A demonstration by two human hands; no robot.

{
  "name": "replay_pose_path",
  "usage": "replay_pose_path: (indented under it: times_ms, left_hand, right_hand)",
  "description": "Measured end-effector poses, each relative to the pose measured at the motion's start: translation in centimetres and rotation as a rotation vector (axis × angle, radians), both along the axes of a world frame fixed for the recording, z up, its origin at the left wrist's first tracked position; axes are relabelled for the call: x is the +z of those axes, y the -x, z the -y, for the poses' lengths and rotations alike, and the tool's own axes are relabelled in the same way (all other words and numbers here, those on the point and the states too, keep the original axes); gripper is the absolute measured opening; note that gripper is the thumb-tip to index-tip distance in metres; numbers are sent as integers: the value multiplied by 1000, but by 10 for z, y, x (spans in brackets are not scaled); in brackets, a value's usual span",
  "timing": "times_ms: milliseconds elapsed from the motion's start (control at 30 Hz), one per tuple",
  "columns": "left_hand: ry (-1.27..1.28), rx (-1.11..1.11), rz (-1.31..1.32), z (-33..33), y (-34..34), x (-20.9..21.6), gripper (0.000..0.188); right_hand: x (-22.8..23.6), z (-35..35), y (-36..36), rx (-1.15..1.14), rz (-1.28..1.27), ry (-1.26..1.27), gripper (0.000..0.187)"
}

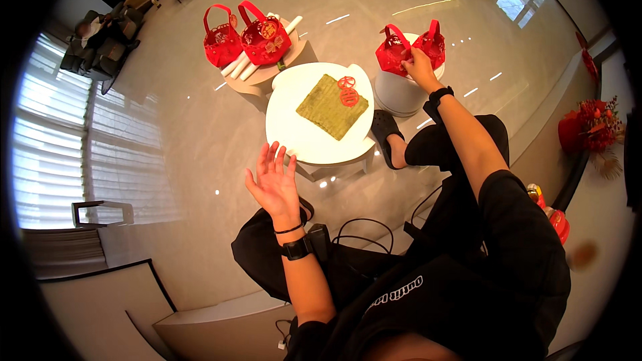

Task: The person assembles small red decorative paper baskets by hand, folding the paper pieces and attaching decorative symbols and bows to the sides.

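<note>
My left hand is raised palm up, fingers spread, holding nothing, just off the near edge of a round white table. My right hand reaches to two red gift baskets with looped handles, pinching at the side of the right red basket; its fingertips are partly lost against the red. Beside it is the left red basket. Both stand on a white round stool. On the white table lies a greenish-gold square cloth or sheet, with a red cut-out ornament on its upper right part.
Two more red baskets stand on a beige stool at the far left, beside white rolls. Black cables loop near my lap. Red flowers are at the right. A person sits far left.
</note>
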State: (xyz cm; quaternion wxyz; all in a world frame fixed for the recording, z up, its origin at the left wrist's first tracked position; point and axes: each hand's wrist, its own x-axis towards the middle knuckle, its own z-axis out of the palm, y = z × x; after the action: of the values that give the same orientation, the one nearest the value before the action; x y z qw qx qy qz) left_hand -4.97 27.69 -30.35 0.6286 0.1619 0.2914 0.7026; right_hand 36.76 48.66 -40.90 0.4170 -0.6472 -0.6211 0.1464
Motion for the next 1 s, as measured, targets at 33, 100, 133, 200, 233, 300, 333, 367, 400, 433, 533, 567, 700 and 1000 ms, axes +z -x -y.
replay_pose_path:
  times_ms: [33,100,133,200,233,300,333,367,400,433,533,567,700,1000]
  left_hand:
    - [-5,-3,0,-1,0,0,65]
    - [-8,-8,1,-2,-1,0,64]
    - [-6,-6,0,-2,-2,1,64]
    - [-2,-3,2,-1,-1,1,64]
    - [-2,0,2,0,0,0,64]
    - [0,7,2,2,2,-1,64]
    - [-3,3,5,1,2,-1,64]
    - [-5,0,9,2,2,-2,64]
    - [-6,-5,9,2,2,-2,64]
    - [-8,-7,9,2,3,-2,64]
    - [-17,-13,14,2,3,-2,64]
    - [-21,-12,16,3,4,-2,64]
    - [-19,4,13,5,4,1,64]
    - [-664,53,-161,36,64,139,68]
  right_hand:
    - [-2,-3,-1,-26,11,-30,18]
    - [-4,-4,-5,-40,17,-48,21]
    - [-3,-3,-3,-44,18,-58,22]
    - [-1,-2,2,-46,-34,-18,19]
    - [3,-2,7,-46,-62,1,17]
    - [11,0,18,-58,-45,-11,18]
    - [12,1,16,-71,-32,-20,19]
    - [7,-1,12,-112,-3,-30,20]
    - [1,-5,8,-154,26,-39,21]
    - [-3,-8,5,-193,54,-50,22]
    - [-9,-7,-2,-228,35,-111,33]
    - [-7,-7,1,-242,13,-109,37]
    - [4,5,8,-309,-63,-127,52]
    - [94,44,63,-195,-400,-253,48]
